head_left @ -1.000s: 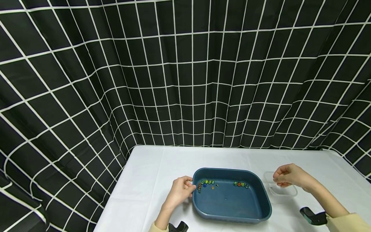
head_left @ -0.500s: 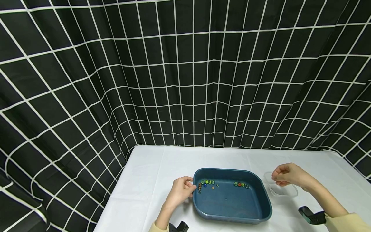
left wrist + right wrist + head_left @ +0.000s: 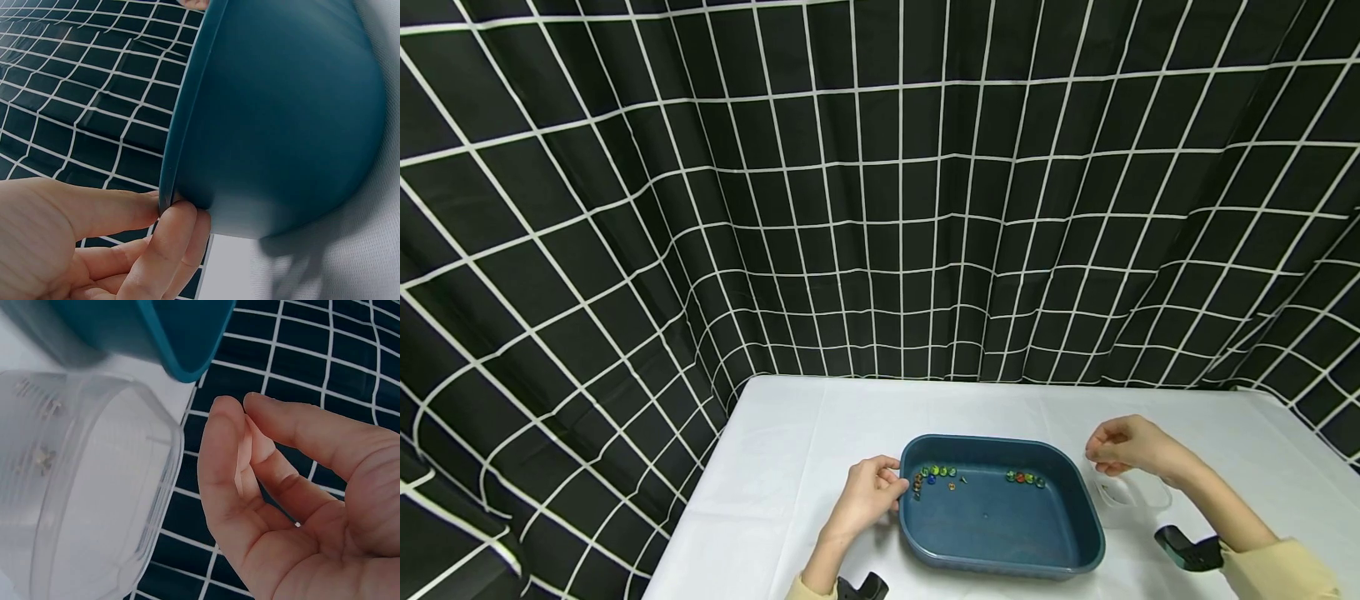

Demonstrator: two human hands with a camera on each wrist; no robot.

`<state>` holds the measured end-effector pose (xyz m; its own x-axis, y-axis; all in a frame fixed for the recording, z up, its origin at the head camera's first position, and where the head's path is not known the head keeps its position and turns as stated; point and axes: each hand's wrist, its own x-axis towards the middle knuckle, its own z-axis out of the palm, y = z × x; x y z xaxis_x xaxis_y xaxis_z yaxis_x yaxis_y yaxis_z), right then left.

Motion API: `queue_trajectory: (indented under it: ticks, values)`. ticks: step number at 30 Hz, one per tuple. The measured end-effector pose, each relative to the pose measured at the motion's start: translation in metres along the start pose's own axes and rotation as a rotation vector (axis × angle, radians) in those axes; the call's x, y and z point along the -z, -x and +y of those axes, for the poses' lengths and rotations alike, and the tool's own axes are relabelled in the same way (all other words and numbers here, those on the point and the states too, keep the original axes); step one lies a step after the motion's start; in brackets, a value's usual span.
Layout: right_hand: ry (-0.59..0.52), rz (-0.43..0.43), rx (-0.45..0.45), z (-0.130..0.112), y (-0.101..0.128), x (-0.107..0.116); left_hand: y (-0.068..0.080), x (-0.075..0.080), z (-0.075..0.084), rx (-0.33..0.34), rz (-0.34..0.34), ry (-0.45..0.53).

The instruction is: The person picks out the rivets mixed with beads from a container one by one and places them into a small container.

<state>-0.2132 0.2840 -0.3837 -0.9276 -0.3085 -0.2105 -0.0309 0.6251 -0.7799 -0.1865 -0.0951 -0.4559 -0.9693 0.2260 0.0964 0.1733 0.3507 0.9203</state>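
A dark blue plastic tub stands on the white table. My left hand grips its left rim, thumb on one side and fingers on the other, as the left wrist view shows at the tub's wall. Inside lie several glass marbles and small brassy pieces. Between the tub and a clear plastic container, my right hand hovers above the container's near-left part. Its thumb and index fingertips come together; anything tiny between them is hidden. Small metallic bits show through the container's wall.
A white cloth covers the table. Behind and at the sides hangs a black curtain with a white grid. More marbles sit by the tub's far wall, right of the middle. Each wrist wears a dark device.
My right hand has moved left and slightly up from over the clear container toward the tub's right rim. The left hand and the tub stay put.
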Motion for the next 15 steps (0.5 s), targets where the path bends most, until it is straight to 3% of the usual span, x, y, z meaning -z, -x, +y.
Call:
queue_trajectory:
  ticks: [15]
  values:
    - [-0.008, -0.008, 0.053, -0.020, -0.018, -0.019, 0.001, -0.001, -0.001, -0.002, -0.002, -0.002]
